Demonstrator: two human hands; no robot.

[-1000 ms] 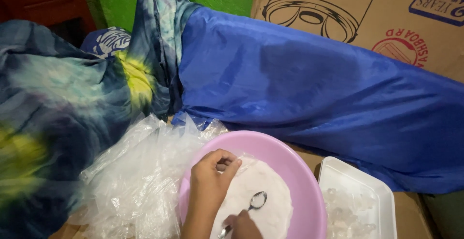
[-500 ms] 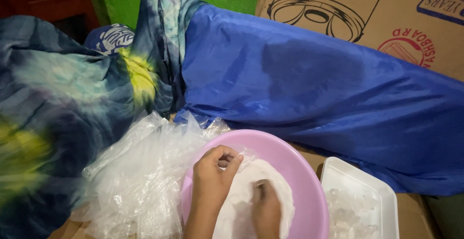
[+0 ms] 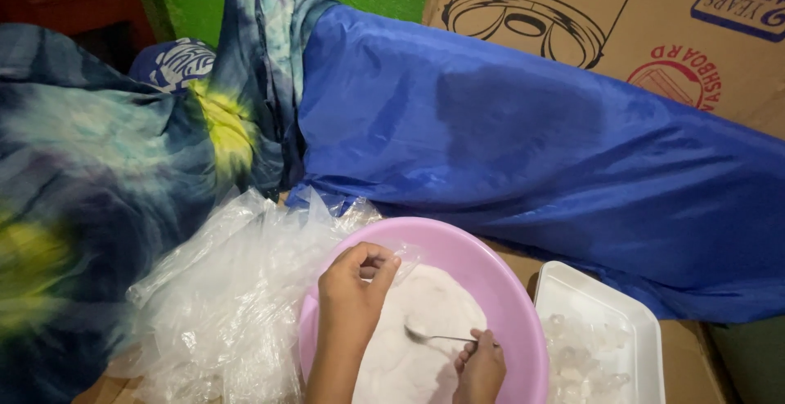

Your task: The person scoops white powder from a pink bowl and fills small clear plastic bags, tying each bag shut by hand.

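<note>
A pink plastic basin (image 3: 458,250) at the bottom centre holds white powder (image 3: 417,322). My left hand (image 3: 353,289) is over the basin's left side, fingers pinched on a small clear plastic bag (image 3: 391,258) held at the powder's edge. My right hand (image 3: 481,367) is low in the basin and grips a metal spoon (image 3: 432,338) by its handle. The spoon's bowl points left and lies on the powder, just right of my left hand.
A heap of clear plastic bags (image 3: 221,306) lies left of the basin. A white tray (image 3: 601,334) with filled clear packets stands to its right. Blue cloth (image 3: 523,150) and tie-dyed cloth (image 3: 90,183) cover the area behind, with a cardboard box (image 3: 621,20) beyond.
My right hand has drawn back toward me and the spoon now lies flat, pointing left into the powder. My left hand stays pinched at the basin's left side.
</note>
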